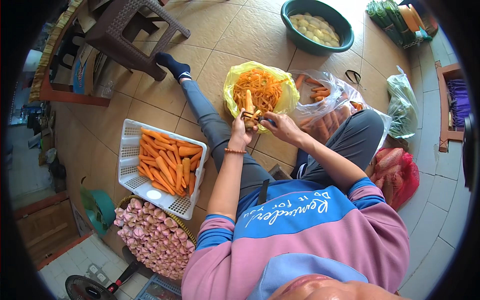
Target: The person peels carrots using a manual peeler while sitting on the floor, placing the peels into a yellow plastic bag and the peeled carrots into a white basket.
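My left hand (240, 129) grips a carrot (249, 100) near its thick end, with the tip pointing away from me. In my right hand (280, 126) is a peeler (267, 120), its blade end lying across the carrot close to my left fingers. A curl of peel shows at the blade. Both hands are over the near rim of a yellow plastic bag (230, 80), which stands open and holds a heap of orange peelings (258, 84). To the left, a white plastic crate (129, 165) holds many peeled-looking carrots (165, 161).
Clear plastic bags (333, 108) of carrots lie right of the peelings. A green basin (287, 30) holds potatoes under water. A brown stool (108, 37) stands far left. Near the crate are a basket of pink-wrapped items (153, 236) and a fan (88, 288). A red mesh sack (407, 180) sits at right.
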`<action>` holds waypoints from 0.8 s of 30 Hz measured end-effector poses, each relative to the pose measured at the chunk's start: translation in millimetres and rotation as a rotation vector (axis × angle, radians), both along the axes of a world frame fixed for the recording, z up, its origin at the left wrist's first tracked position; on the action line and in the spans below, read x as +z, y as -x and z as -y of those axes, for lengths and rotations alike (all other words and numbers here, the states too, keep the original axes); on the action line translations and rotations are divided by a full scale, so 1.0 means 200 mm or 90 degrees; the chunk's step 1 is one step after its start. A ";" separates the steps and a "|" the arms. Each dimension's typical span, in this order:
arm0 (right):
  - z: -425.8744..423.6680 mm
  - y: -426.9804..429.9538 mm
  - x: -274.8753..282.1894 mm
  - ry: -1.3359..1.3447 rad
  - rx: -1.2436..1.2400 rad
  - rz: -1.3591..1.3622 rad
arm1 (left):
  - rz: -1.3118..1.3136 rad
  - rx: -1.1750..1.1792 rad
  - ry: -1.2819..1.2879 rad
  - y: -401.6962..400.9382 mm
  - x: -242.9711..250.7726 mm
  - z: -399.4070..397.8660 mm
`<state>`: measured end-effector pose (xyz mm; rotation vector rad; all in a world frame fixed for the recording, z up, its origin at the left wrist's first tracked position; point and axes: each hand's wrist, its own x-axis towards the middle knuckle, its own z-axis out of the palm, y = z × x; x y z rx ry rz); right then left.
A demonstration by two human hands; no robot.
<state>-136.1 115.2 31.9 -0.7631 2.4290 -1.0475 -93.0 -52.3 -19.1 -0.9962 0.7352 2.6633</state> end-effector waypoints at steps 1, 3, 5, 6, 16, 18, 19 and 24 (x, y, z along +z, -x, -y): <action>0.00 -0.01 -0.01 0.014 -0.007 -0.028 | 0.000 -0.003 0.000 0.00 0.00 -0.01; 0.00 0.06 -0.08 0.014 -0.034 -0.053 | 0.004 0.010 0.055 -0.01 0.01 -0.04; 0.02 0.15 -0.15 0.016 -0.059 -0.075 | 0.002 -0.011 0.043 -0.04 0.03 -0.04; 0.04 0.20 -0.18 0.003 -0.082 -0.070 | -0.014 -0.022 0.020 -0.06 0.03 -0.04; 0.04 0.21 -0.16 0.017 -0.088 0.005 | -0.039 -0.023 0.073 -0.05 0.00 0.01; 0.03 0.09 -0.08 0.027 -0.020 0.031 | -0.019 -0.008 0.071 -0.04 -0.06 0.03; 0.02 0.05 -0.06 0.009 -0.004 0.043 | 0.002 0.003 0.072 -0.02 -0.04 0.02; 0.02 0.09 -0.10 -0.007 -0.031 -0.023 | -0.001 0.006 0.045 -0.02 0.02 -0.03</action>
